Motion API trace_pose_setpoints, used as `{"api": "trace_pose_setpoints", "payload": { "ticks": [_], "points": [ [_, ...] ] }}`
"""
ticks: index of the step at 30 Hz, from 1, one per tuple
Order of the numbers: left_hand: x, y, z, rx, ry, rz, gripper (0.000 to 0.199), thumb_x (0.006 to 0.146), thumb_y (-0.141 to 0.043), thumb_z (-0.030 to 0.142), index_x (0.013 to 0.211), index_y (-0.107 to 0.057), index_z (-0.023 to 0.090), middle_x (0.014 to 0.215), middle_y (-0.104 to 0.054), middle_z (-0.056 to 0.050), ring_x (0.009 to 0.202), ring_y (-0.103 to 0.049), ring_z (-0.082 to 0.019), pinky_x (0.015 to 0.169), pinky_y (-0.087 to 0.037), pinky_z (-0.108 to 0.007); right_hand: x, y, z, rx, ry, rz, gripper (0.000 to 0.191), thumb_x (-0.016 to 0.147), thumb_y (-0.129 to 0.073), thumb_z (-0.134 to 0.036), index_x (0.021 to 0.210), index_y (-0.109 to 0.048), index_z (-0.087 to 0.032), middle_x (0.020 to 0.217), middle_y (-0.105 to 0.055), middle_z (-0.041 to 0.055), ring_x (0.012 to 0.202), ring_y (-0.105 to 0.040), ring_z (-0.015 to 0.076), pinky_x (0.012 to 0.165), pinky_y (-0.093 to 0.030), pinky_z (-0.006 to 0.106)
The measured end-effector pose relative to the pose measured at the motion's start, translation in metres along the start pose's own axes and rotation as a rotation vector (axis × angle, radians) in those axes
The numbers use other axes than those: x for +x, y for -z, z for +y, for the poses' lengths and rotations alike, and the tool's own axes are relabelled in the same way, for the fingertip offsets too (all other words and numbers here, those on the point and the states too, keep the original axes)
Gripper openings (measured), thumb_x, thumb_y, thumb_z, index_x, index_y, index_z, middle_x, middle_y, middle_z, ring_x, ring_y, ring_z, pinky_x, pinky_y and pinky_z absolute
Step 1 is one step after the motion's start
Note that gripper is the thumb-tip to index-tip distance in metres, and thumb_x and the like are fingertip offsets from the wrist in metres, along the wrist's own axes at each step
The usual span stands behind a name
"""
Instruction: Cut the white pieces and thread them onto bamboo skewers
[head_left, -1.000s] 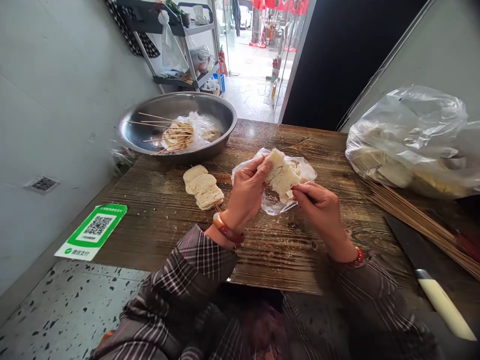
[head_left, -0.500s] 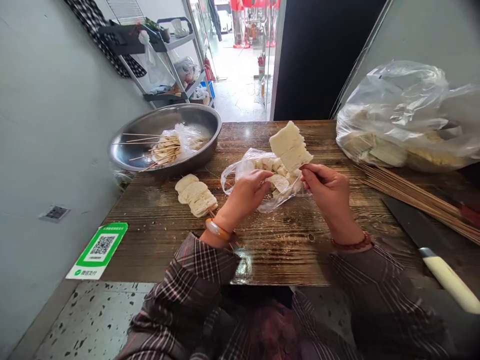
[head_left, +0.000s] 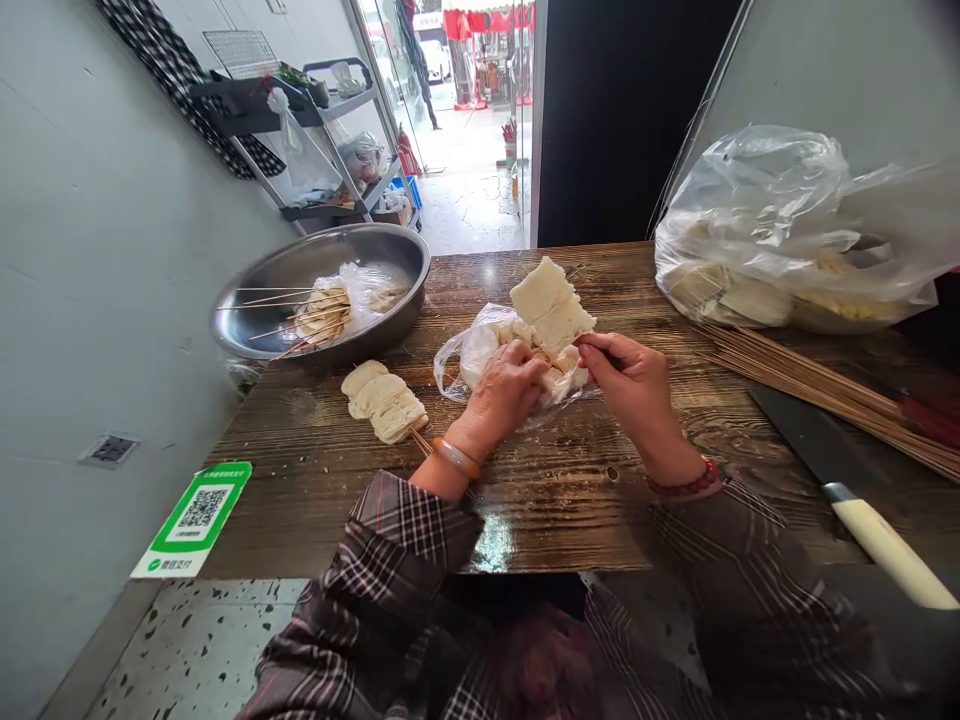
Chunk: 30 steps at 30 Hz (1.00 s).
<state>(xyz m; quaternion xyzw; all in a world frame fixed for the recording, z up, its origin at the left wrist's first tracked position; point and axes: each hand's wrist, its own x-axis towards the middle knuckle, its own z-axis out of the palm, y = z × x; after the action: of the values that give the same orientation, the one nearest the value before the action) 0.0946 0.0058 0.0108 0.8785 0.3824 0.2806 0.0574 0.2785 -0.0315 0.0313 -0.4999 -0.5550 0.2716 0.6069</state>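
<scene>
My right hand [head_left: 626, 380] is closed, pinching the lower end of a skewer of pale bread-like slices [head_left: 551, 300], held upright and tilted left; the stick itself is mostly hidden. Under it lies a thin clear plastic bag [head_left: 478, 350] full of cut pale pieces [head_left: 564, 382]. My left hand [head_left: 510, 385] reaches into this bag with its fingers curled down among the pieces; what they grip is hidden. Left of my left wrist, filled skewers [head_left: 386, 405] rest in a stack on the wooden table [head_left: 555, 500], their sticks passing behind my forearm.
A steel basin [head_left: 375, 245] holding more skewers stands at the back left. On the right are a big plastic bag [head_left: 757, 230], a bundle of bare sticks [head_left: 810, 385] and a knife [head_left: 862, 510]. A green QR card [head_left: 199, 515] sits at the left edge.
My left hand has lowered into the bag and its fingers have curled among the pieces. My right hand still holds the skewer over the bag. The whole view has shifted slightly.
</scene>
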Motion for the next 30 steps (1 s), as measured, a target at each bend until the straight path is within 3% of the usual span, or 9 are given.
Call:
{"api": "trace_pose_setpoints", "payload": {
  "ticks": [4, 9, 13, 18, 22, 27, 30],
  "points": [
    [0.0, 0.01, -0.006, -0.373, 0.231, 0.193, 0.006, 0.076, -0.075, 0.019, 0.08, -0.07, 0.018, 0.09, -0.064, -0.006, 0.09, -0.059, -0.02, 0.081, -0.049, -0.033, -0.001, 0.001, 0.002, 0.019, -0.002, -0.002, 0.018, 0.084, -0.07, -0.032, 0.091, -0.08, -0.019, 0.074, -0.073, 0.0013, 0.059, -0.061, 0.0122, 0.058, -0.049, 0.027],
    [-0.004, 0.031, -0.01, -1.059, 0.538, 0.38, 0.023, 0.075, -0.081, 0.037, 0.086, -0.072, 0.018, 0.078, -0.065, 0.0, 0.067, -0.053, -0.01, 0.059, -0.042, -0.021, -0.003, 0.001, 0.002, 0.029, -0.017, -0.021, 0.018, 0.083, -0.071, -0.032, 0.092, -0.08, -0.02, 0.073, -0.072, 0.001, 0.058, -0.06, 0.012, 0.056, -0.048, 0.027],
    [-0.007, 0.045, -0.011, -1.415, 0.633, 0.461, 0.038, 0.068, -0.088, 0.034, 0.1, -0.073, 0.02, 0.092, -0.07, -0.001, 0.071, -0.059, -0.009, 0.059, -0.047, -0.02, -0.006, 0.0, 0.001, 0.047, -0.045, -0.041, 0.017, 0.082, -0.073, -0.032, 0.091, -0.08, -0.02, 0.072, -0.072, 0.0008, 0.056, -0.058, 0.0116, 0.055, -0.047, 0.027],
    [-0.009, 0.053, -0.014, -1.551, 0.624, 0.518, 0.031, 0.074, -0.083, 0.023, 0.104, -0.074, 0.021, 0.097, -0.072, -0.001, 0.08, -0.064, -0.01, 0.072, -0.053, -0.022, -0.008, -0.001, 0.002, 0.023, -0.028, -0.147, 0.014, 0.082, -0.073, -0.031, 0.088, -0.081, -0.021, 0.073, -0.074, 0.0014, 0.057, -0.061, 0.0128, 0.055, -0.048, 0.027],
    [-0.009, 0.053, -0.017, -1.593, 0.572, 0.579, 0.031, 0.075, -0.08, 0.015, 0.104, -0.074, 0.021, 0.098, -0.073, -0.001, 0.087, -0.067, -0.011, 0.087, -0.054, -0.027, -0.009, -0.002, 0.005, -0.034, 0.048, -0.245, 0.011, 0.081, -0.073, -0.029, 0.086, -0.081, -0.023, 0.083, -0.079, 0.004, 0.073, -0.07, 0.0183, 0.068, -0.054, 0.032],
    [-0.009, 0.054, -0.015, -1.578, 0.524, 0.634, 0.021, 0.077, -0.077, 0.014, 0.096, -0.073, 0.02, 0.092, -0.076, -0.001, 0.092, -0.071, -0.013, 0.102, -0.052, -0.034, -0.01, -0.002, 0.011, -0.113, 0.094, -0.286, 0.014, 0.084, -0.071, -0.032, 0.088, -0.081, -0.024, 0.087, -0.08, 0.005, 0.078, -0.073, 0.021, 0.076, -0.057, 0.035],
    [-0.009, 0.056, -0.013, -1.588, 0.539, 0.61, 0.022, 0.08, -0.075, 0.017, 0.101, -0.073, 0.018, 0.101, -0.077, -0.005, 0.1, -0.072, -0.016, 0.109, -0.049, -0.036, -0.01, -0.001, 0.016, -0.138, 0.093, -0.282, 0.016, 0.085, -0.069, -0.033, 0.09, -0.081, -0.023, 0.09, -0.08, 0.0059, 0.081, -0.073, 0.0224, 0.076, -0.057, 0.036]
  ]
}}
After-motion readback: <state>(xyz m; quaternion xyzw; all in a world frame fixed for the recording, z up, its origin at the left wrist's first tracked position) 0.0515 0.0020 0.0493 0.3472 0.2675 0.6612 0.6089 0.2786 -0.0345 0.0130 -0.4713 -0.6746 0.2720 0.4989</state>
